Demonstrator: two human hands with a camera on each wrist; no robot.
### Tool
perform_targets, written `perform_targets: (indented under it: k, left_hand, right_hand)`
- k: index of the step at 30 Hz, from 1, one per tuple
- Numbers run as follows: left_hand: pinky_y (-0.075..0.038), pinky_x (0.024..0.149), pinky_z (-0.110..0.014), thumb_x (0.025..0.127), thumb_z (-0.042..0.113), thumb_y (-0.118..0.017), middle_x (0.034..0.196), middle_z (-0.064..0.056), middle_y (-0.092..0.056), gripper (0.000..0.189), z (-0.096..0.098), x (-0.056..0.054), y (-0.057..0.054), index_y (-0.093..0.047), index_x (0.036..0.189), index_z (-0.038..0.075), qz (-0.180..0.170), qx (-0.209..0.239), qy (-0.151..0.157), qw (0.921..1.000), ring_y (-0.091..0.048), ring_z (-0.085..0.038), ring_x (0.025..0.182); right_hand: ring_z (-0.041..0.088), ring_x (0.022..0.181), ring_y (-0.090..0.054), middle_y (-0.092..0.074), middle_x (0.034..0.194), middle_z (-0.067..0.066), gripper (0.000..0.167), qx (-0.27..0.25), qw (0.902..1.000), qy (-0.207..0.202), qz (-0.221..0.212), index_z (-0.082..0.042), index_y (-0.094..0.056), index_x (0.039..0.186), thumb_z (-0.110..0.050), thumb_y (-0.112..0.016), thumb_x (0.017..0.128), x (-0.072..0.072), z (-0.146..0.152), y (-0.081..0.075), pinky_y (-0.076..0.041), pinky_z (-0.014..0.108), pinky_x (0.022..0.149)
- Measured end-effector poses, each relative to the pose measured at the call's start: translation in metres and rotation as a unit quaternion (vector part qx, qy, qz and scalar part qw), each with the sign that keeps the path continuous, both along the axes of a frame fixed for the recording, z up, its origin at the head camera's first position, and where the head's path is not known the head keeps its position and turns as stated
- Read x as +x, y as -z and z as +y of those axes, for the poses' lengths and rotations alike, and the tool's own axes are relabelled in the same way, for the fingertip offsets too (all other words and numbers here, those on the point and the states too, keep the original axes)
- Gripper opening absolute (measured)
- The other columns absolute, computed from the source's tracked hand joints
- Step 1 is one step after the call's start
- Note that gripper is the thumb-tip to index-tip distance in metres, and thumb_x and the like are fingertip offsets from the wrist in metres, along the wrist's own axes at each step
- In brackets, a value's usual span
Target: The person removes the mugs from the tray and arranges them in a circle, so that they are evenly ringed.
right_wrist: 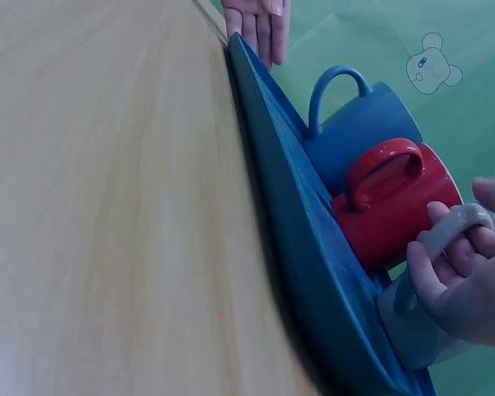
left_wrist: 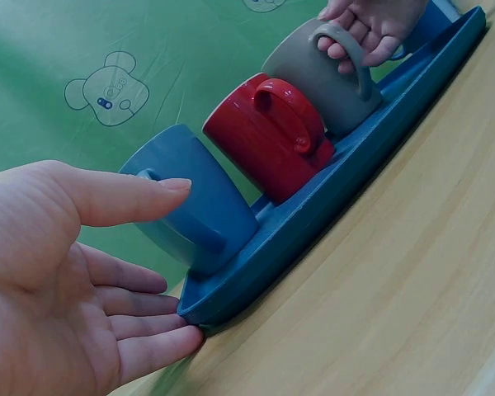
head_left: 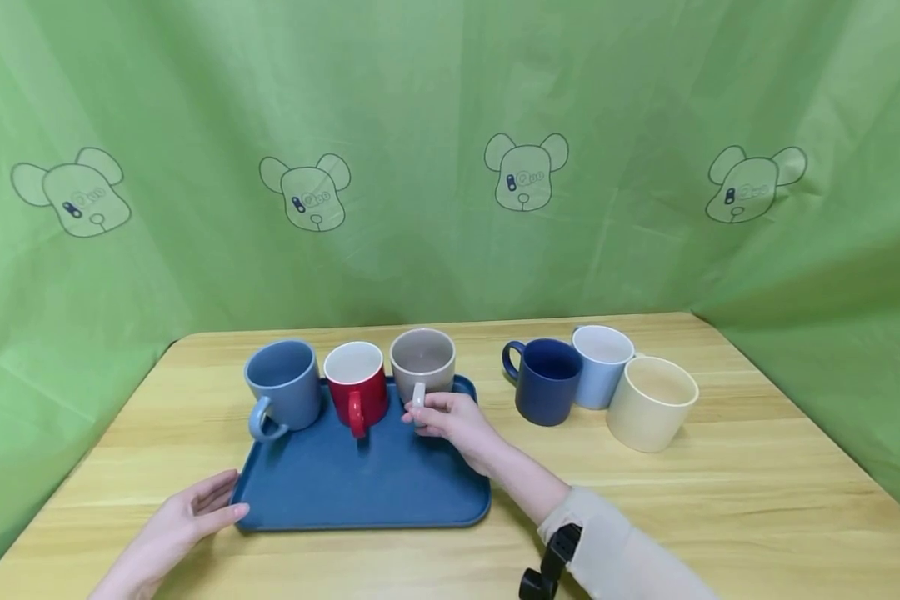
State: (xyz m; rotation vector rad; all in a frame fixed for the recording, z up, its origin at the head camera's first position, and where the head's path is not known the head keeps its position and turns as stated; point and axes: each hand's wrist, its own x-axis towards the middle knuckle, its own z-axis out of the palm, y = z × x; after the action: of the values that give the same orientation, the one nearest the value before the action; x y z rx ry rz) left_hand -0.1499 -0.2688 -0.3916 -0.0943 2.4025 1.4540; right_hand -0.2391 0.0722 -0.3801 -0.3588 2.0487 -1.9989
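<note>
1. Gray mug (head_left: 429, 375): at the right end of the tray's (head_left: 360, 492) far edge, upright, beside the red mug (head_left: 372, 400).
2. My right hand (head_left: 461, 425) has it by the handle (head_left: 418, 394), fingers hooked through the loop.
3. My left hand (head_left: 183, 512): fingers extended, gripping nothing, tips at the tray's near left corner. Looks like contact; can't tell pressure.
4. Handling guess: ceramic, so rigid, fairly weighty, smooth enough to slip, chips if knocked.
5. Best hold: that handle, thumb clamped down. Weight sits off to one side, so expect tilt; a palm on the body would steady it.
6. Watch clearance to the red mug.
</note>
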Motion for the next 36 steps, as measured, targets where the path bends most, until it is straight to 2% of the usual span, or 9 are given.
perform_targets:
  k: [6, 9, 12, 14, 19, 22, 27, 31, 36]
  left_hand:
    - [-0.029, 0.103, -0.056, 0.093, 0.03, -0.057, 0.142, -0.035, -0.023, 0.076, 0.0, 0.0, -0.001, -0.019, 0.139, -0.016, 0.002, 0.001, 0.001, 1.0, -0.024, -0.046, 0.131]
    - [-0.03, 0.102, -0.056, 0.093, 0.031, -0.057, 0.142, -0.035, -0.023, 0.076, 0.0, 0.0, -0.002, -0.02, 0.139, -0.015, -0.003, -0.002, -0.001, 1.0, -0.024, -0.046, 0.131]
    - [-0.03, 0.102, -0.056, 0.093, 0.032, -0.056, 0.142, -0.035, -0.023, 0.076, 0.0, -0.001, -0.002, -0.019, 0.139, -0.015, -0.008, -0.002, -0.002, 1.0, -0.024, -0.047, 0.131]
    - [-0.03, 0.102, -0.056, 0.093, 0.032, -0.056, 0.142, -0.035, -0.022, 0.076, 0.001, -0.001, -0.003, -0.018, 0.139, -0.015, -0.01, -0.002, -0.002, 0.9999, -0.023, -0.047, 0.131]
    - [-0.03, 0.102, -0.057, 0.093, 0.031, -0.056, 0.142, -0.035, -0.022, 0.076, 0.001, 0.0, -0.004, -0.018, 0.139, -0.016, -0.008, -0.006, 0.0, 1.0, -0.023, -0.047, 0.131]
    - [-0.029, 0.102, -0.057, 0.093, 0.032, -0.056, 0.142, -0.035, -0.022, 0.076, 0.001, -0.001, -0.003, -0.018, 0.139, -0.016, -0.01, -0.005, -0.001, 0.9999, -0.023, -0.047, 0.131]
    - [-0.029, 0.102, -0.056, 0.092, 0.034, -0.056, 0.143, -0.034, -0.022, 0.078, 0.001, 0.0, -0.003, -0.019, 0.14, -0.015, -0.013, -0.005, 0.0, 0.9999, -0.023, -0.046, 0.131]
    - [-0.029, 0.103, -0.056, 0.092, 0.035, -0.057, 0.143, -0.034, -0.022, 0.079, 0.001, 0.0, -0.002, -0.018, 0.14, -0.015, -0.016, -0.001, -0.001, 0.9999, -0.023, -0.046, 0.131]
    - [-0.029, 0.103, -0.055, 0.093, 0.032, -0.056, 0.143, -0.035, -0.021, 0.076, 0.0, -0.001, -0.002, -0.018, 0.139, -0.016, -0.01, -0.003, 0.003, 0.9999, -0.023, -0.046, 0.131]
  right_hand:
    - [0.019, 0.078, -0.062, -0.068, 0.08, 0.008, 0.029, -0.033, 0.9987, 0.036, -0.013, 0.019, -0.058, 0.106, -0.005, -0.058, 0.09, 0.003, 0.004, -0.001, -0.054, 0.034, 0.077]
    - [0.016, 0.078, -0.063, -0.067, 0.078, 0.007, 0.029, -0.085, 0.9951, 0.041, -0.031, 0.022, -0.055, 0.106, -0.002, -0.056, 0.091, 0.006, 0.01, -0.004, -0.054, 0.035, 0.078]
    - [0.017, 0.081, -0.064, -0.066, 0.077, 0.007, 0.027, -0.146, 0.987, 0.038, -0.054, 0.023, -0.053, 0.106, 0.0, -0.054, 0.091, 0.01, 0.016, -0.009, -0.054, 0.038, 0.08]
    - [0.019, 0.084, -0.065, -0.067, 0.078, 0.008, 0.027, -0.165, 0.9838, 0.033, -0.061, 0.023, -0.053, 0.106, 0.001, -0.054, 0.091, 0.013, 0.02, -0.011, -0.053, 0.04, 0.082]
    - [0.022, 0.092, -0.065, -0.068, 0.082, 0.009, 0.027, -0.17, 0.9832, 0.036, -0.056, 0.022, -0.055, 0.107, 0.0, -0.056, 0.09, 0.024, 0.03, -0.018, -0.052, 0.04, 0.084]
    - [0.023, 0.093, -0.065, -0.069, 0.081, 0.009, 0.019, -0.175, 0.9827, 0.037, -0.049, 0.015, -0.062, 0.1, 0.001, -0.057, 0.089, 0.031, 0.037, -0.024, -0.052, 0.04, 0.084]
    - [0.019, 0.087, -0.066, -0.069, 0.081, 0.009, 0.017, -0.169, 0.985, 0.026, -0.026, 0.014, -0.064, 0.098, 0.002, -0.058, 0.088, 0.045, 0.049, -0.029, -0.052, 0.039, 0.083]
    - [0.018, 0.083, -0.067, -0.069, 0.081, 0.009, 0.02, -0.156, 0.9872, 0.031, -0.011, 0.017, -0.062, 0.099, 0.002, -0.059, 0.088, 0.056, 0.057, -0.029, -0.053, 0.038, 0.082]
    - [0.017, 0.084, -0.066, -0.07, 0.082, 0.008, 0.015, -0.142, 0.9888, 0.046, -0.006, 0.012, -0.066, 0.095, 0.0, -0.059, 0.088, 0.071, 0.064, -0.028, -0.053, 0.036, 0.081]
